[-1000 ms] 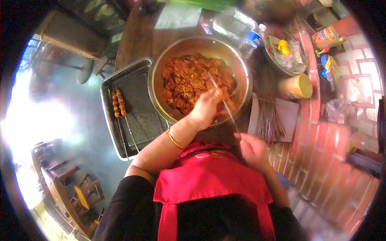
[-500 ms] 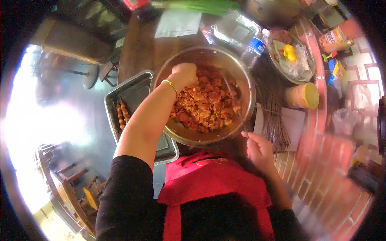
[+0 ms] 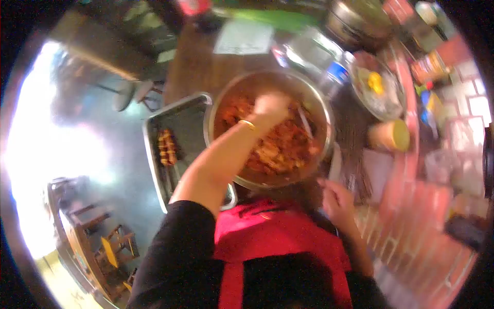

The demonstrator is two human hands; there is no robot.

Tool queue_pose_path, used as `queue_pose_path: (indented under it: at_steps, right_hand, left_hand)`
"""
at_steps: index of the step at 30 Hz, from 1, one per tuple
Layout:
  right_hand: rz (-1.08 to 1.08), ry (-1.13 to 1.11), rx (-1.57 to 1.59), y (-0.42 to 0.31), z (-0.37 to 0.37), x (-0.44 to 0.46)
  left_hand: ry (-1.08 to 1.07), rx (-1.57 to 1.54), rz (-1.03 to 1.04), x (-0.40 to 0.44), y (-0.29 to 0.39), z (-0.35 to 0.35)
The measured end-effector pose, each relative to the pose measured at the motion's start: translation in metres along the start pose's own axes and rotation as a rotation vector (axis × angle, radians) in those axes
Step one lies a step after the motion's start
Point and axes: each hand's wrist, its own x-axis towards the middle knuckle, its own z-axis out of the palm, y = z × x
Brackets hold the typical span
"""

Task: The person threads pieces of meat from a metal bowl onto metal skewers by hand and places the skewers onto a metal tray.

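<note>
My left hand (image 3: 272, 105) reaches into a large metal bowl (image 3: 329, 136) of red marinated meat pieces (image 3: 280, 152). Motion blurs its fingers, and the meat partly hides them. Below the bowl's right rim, my right hand (image 3: 337, 201) is closed, fingers pinched on a thin skewer (image 3: 305, 122) that slants up over the meat. Blur hides part of the skewer near the fingers. Left of the bowl, a metal tray (image 3: 151, 154) holds a few threaded meat skewers (image 3: 166, 148).
To the right lie a bundle of thin sticks (image 3: 355, 159), a yellow-lidded tub (image 3: 396, 135) and a dish with a yellow item (image 3: 375, 82). A water bottle (image 3: 337, 72), foil tray (image 3: 311, 49) and white paper (image 3: 244, 37) sit behind the bowl.
My left hand has moved right and slightly down, across the meat in the bowl. My right hand is slightly lower and further right. The whole view has shifted a little.
</note>
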Motion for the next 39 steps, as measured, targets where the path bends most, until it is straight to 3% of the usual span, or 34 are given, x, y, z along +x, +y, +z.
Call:
queue_pose_path:
  at_steps: [1, 2, 3, 4, 6, 8, 9, 11, 13, 14, 16, 18, 19, 20, 21, 23, 24, 25, 30, 34, 36, 39]
  right_hand:
    - [-0.014, 0.028, -0.013, 0.000, -0.001, -0.003]
    - [-0.054, 0.030, -0.008, 0.006, -0.003, -0.004]
    - [-0.432, 0.143, -0.324, 0.027, -0.002, -0.001]
    - [-0.028, 0.002, 0.168, 0.047, -0.007, -0.005]
    - [-0.740, 0.222, -0.633, 0.097, -0.018, 0.010]
    - [-0.079, -0.142, -0.462, -0.005, -0.023, 0.002]
    - [-0.110, -0.149, -0.465, -0.018, -0.016, -0.001]
    - [0.025, 0.052, -0.178, -0.035, 0.001, -0.013]
    - [0.008, 0.038, -0.129, -0.062, 0.010, -0.018]
    - [-0.087, 0.017, -0.126, -0.067, 0.012, -0.020]
    - [-0.184, -0.001, -0.132, -0.076, 0.014, -0.019]
    - [0.080, -0.203, -0.106, -0.079, 0.011, -0.022]
    - [-0.130, -0.136, 0.006, -0.004, 0.015, -0.009]
    - [-0.109, -0.191, 0.036, -0.009, 0.017, -0.011]
    - [-0.116, -0.202, 0.017, -0.007, 0.021, -0.012]
    - [-0.158, -0.225, -0.140, -0.037, 0.022, -0.026]
    - [-0.148, -0.211, -0.116, -0.032, 0.023, -0.029]
    - [-0.152, -0.202, -0.085, -0.026, 0.022, -0.031]
    - [-0.233, -0.138, -0.101, -0.012, 0.019, -0.044]
    - [-0.275, -0.111, -0.091, -0.010, 0.024, -0.042]
    - [-0.213, -0.128, -0.081, -0.015, 0.022, -0.043]
    - [-0.162, -0.141, -0.070, -0.015, 0.023, -0.043]
  left_hand:
    - [0.009, -0.056, 0.051, -0.006, 0.002, -0.007]
    - [-0.051, 0.063, -0.038, 0.002, 0.007, -0.001]
    - [-0.006, 0.026, -0.094, 0.012, 0.004, 0.019]
    - [-0.021, 0.048, -0.006, -0.010, 0.012, -0.005]
    - [-0.136, 0.086, -0.107, 0.015, 0.017, 0.022]
    - [0.210, -0.234, 0.041, 0.003, 0.018, 0.044]
    - [0.298, -0.416, 0.052, -0.010, 0.023, 0.041]
    - [0.465, -0.727, 0.051, -0.030, 0.026, 0.048]
    - [0.441, -1.471, -0.027, -0.043, 0.030, 0.050]
    - [0.449, -1.470, -0.026, -0.053, 0.026, 0.047]
    - [0.374, -2.137, -0.257, -0.089, 0.028, 0.018]
    - [0.411, -2.251, -0.323, -0.090, 0.014, 0.024]
    - [0.419, -2.448, -0.367, -0.089, 0.006, 0.029]
    - [0.481, -2.521, -0.411, -0.102, 0.008, 0.015]
    - [0.378, -2.607, -0.326, -0.100, -0.005, 0.025]
    - [0.191, -2.630, -0.163, -0.104, -0.021, 0.039]
    - [0.225, -2.606, -0.303, -0.122, 0.000, 0.006]
    - [0.323, -2.547, -0.243, -0.113, -0.011, 0.023]
    - [0.231, -2.553, -0.075, -0.125, 0.007, 0.008]
    - [0.234, -2.581, -0.139, -0.123, 0.009, 0.005]
    - [0.194, -2.625, -0.004, -0.120, 0.004, 0.011]
    - [0.269, -2.509, -0.199, -0.122, 0.013, 0.004]
